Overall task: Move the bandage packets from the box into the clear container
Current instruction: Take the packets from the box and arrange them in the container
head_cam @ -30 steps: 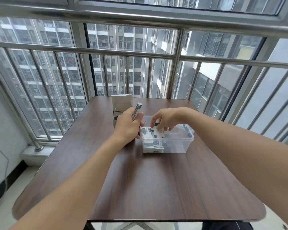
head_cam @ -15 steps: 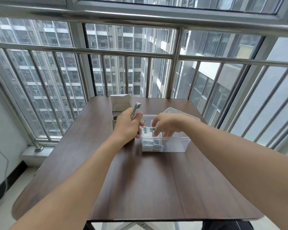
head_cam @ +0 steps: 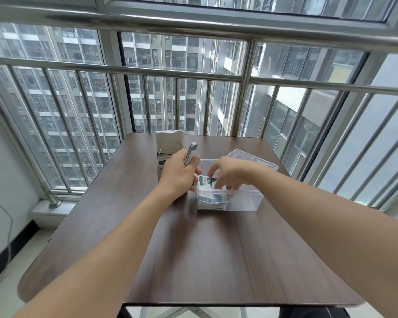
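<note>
Holding a fanned stack of white bandage packets [head_cam: 190, 153] upright in our left hand [head_cam: 178, 174], just left of the clear plastic container [head_cam: 244, 199] mid-desk; right hand [head_cam: 228, 174] is pinching one packet inside it.

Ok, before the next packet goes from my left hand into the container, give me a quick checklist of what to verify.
1. Left hand grips a stack of bandage packets: ok.
2. Clear container is open, its lid lying behind it: ok.
3. Room left in the container: ok, the right half looks free; packets in container fill the left end.
4. Right hand is free to take the next packet: not ok, its fingers are down in the container on a packet.
5. Box stands open on the table: ok.
6. Packets left in the box: cannot tell, the left hand hides its inside.
</note>
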`<state>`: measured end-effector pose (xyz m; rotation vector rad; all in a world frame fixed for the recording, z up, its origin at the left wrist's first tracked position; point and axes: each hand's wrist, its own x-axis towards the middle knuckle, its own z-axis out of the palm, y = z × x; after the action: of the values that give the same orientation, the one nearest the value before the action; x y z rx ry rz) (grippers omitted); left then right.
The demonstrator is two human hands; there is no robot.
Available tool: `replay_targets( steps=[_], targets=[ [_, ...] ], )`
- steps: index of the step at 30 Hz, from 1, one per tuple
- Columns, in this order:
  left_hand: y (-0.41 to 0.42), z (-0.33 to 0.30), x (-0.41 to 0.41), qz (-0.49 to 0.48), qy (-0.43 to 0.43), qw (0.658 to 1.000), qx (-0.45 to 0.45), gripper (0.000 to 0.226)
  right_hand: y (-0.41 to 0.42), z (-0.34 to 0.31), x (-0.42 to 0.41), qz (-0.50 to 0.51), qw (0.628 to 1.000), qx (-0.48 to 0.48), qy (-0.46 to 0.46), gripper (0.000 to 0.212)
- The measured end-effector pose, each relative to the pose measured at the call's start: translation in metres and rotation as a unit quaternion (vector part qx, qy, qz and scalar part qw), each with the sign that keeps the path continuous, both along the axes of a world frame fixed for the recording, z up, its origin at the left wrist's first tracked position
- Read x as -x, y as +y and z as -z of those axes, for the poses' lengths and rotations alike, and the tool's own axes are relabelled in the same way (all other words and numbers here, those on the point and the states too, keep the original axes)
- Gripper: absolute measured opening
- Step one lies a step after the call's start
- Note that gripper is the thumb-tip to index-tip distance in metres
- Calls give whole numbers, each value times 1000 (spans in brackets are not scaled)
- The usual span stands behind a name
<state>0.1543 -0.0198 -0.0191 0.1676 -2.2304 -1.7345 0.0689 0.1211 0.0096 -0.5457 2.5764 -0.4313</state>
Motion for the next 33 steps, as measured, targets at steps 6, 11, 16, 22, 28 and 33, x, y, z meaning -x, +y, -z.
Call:
replay_targets(
  steps=[6, 11, 16, 22, 28, 33],
  targets=[
    [0, -1, -1, -3, -9, 1000, -6, 19, 1, -1, -4, 14, 1000, 16, -12, 53],
    [1, -6, -5, -6, -15, 1000, -6, 18, 2, -8, -8, 14, 999, 16, -24, 57],
    [5, -24, -13, -23, -16, 998, -61, 15, 14, -35, -12, 10, 997, 70, -23, 48],
    [24, -43, -27, 158, -107, 964, -185, 8, 31, -86, -39, -60, 943, 326, -22, 29],
    [39, -43, -27, 179, -98, 951, -232, 19, 43, -73, -44, -99, 951, 277, 94, 22],
    [45, -47, -27, 222, -116, 914, -318, 53, 58, -64, -44, -86, 941, 303, 125, 18]
  ],
)
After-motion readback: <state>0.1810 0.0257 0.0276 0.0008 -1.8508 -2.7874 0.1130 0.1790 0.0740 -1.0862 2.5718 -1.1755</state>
